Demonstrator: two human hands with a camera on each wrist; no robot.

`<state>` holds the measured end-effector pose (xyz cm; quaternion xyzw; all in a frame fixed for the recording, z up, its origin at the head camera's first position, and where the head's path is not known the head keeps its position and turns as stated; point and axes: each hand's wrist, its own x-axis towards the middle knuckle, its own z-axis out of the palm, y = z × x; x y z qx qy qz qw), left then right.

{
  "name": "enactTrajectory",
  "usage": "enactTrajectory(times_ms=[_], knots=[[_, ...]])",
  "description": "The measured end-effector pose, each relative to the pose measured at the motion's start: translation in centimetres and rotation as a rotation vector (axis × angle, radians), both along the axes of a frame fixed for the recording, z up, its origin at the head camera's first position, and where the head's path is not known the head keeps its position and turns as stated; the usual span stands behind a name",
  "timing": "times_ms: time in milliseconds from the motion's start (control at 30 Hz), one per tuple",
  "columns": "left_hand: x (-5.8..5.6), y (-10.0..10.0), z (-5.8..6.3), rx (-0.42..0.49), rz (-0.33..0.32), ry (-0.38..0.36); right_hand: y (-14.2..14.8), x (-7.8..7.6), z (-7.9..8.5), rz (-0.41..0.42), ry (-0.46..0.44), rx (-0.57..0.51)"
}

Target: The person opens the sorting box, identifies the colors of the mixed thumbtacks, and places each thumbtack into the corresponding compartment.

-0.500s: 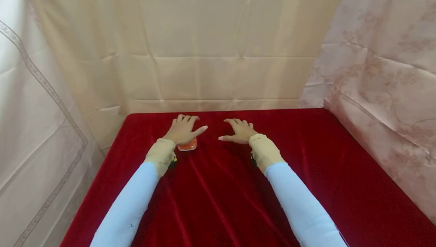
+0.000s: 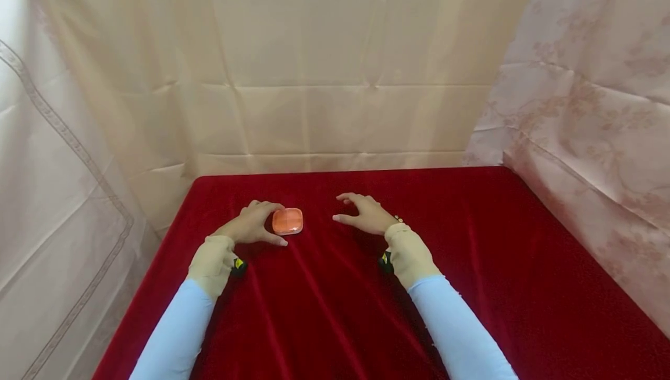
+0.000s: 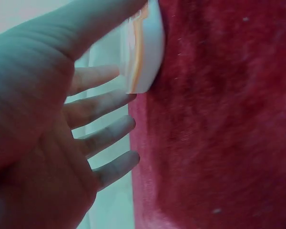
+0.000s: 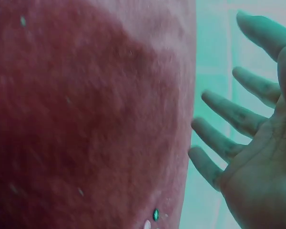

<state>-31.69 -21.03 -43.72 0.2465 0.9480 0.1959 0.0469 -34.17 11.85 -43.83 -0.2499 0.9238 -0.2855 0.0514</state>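
A small rounded-square orange case (image 2: 288,221) with a glossy top lies on the red cloth, left of the table's middle. Its white lower side and orange band show at the top of the left wrist view, behind the thumb. My left hand (image 2: 250,224) is at its left side, thumb and fingers spread apart around that edge without gripping it. Fingertips overlap the case's far left corner in the head view. To the right of the case, my right hand (image 2: 366,215) hovers with loosely bent, parted fingers and holds nothing.
Red velvet cloth (image 2: 335,287) covers the table. Tiny pale bits (image 2: 399,219) lie beside my right wrist, and a small green shiny piece (image 4: 156,214) shows in the right wrist view. A cream curtain (image 2: 314,66) hangs behind the table, patterned fabric (image 2: 591,106) at the right.
My left hand has drawn back and left from above the case, which now shows whole. The right hand has shifted slightly nearer, its fingers more bent. The case stays in place.
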Motion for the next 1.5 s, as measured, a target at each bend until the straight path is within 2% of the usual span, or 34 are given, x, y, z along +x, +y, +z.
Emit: enactTrajectory(times_ms=[133,267,467,567,767,867,1067,1233,1500], knots=[[0.5,-0.1,-0.7,0.054,0.004,0.034,-0.2,0.9,-0.5,0.057,0.014,-0.058],[1.0,0.3,-1.0,0.103,0.018,0.052,-0.4,1.7,-0.6,0.113,0.01,-0.065],[1.8,2.9,-0.5,0.11,0.044,0.033,0.1,2.2,0.0,0.193,0.025,-0.025],[2.4,4.5,0.1,0.091,0.018,0.039,0.5,2.4,0.3,0.216,0.044,-0.015],[3.9,6.7,1.1,0.062,-0.046,0.07,0.9,3.9,0.2,0.234,-0.026,-0.051],[4.7,7.3,1.3,0.075,-0.072,0.072,0.7,4.5,0.2,0.269,-0.024,-0.07],[5.7,8.1,1.1,0.107,-0.059,0.05,0.2,4.6,1.1,0.361,-0.011,-0.029],[6.2,8.5,0.9,0.125,-0.048,0.024,0.3,5.1,2.0,0.391,-0.037,0.03],[6.7,9.9,0.7,0.136,-0.114,0.014,1.3,5.9,3.0,0.401,-0.096,0.022]])
